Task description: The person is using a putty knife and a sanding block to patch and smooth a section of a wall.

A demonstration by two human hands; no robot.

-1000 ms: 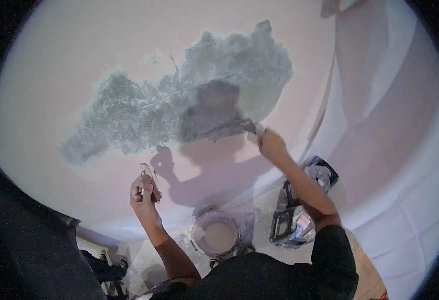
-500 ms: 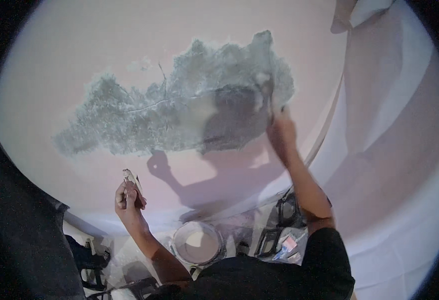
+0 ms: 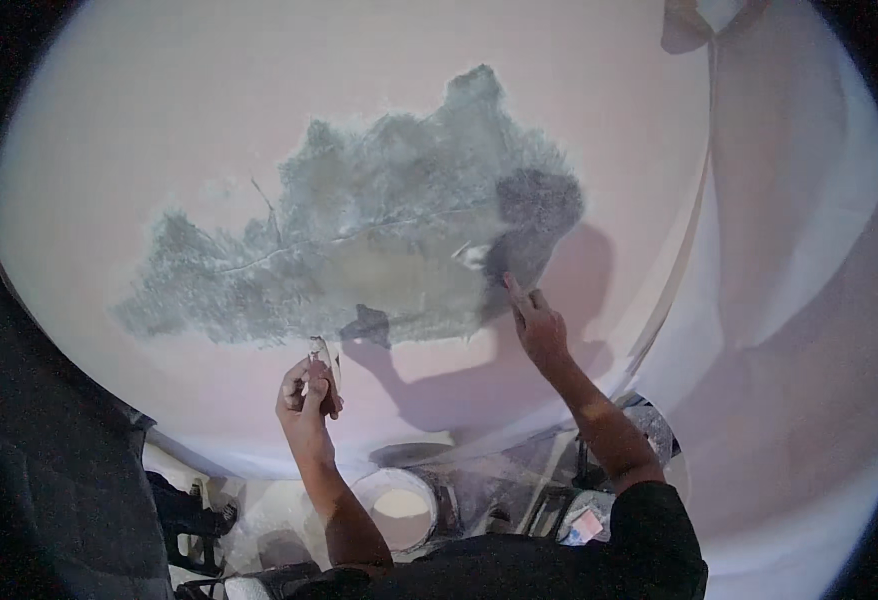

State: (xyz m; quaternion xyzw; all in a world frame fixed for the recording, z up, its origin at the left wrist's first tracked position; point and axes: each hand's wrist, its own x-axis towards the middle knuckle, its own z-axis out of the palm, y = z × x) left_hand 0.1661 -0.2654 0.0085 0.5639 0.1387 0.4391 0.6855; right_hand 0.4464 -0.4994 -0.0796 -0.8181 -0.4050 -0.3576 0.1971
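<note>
In front of me a pale pink wall (image 3: 199,120) has a large, ragged grey patch (image 3: 379,160) with a thin crack line across it. My left hand (image 3: 304,398) is closed around a putty knife (image 3: 318,352) smeared with white paste, just below the patch's lower edge. My right hand (image 3: 541,330) reaches the right part of the patch, index finger stretched along what looks like another putty knife; shadow hides most of its blade. Beside its tip a fresh white smear of paste (image 3: 473,256) lies on the grey surface.
Below the wall stands a round bucket (image 3: 437,505) holding pale paste. Dark chair or stool frames (image 3: 194,535) are at lower left, and a clear plastic bag (image 3: 589,510) lies at lower right. White sheeting (image 3: 779,330) hangs along the right, dark cloth (image 3: 49,430) at left.
My right hand has moved down and slightly left across the patch, and a white smear shows by its tip. My left hand has shifted right, still holding its putty knife. The view has shifted.
</note>
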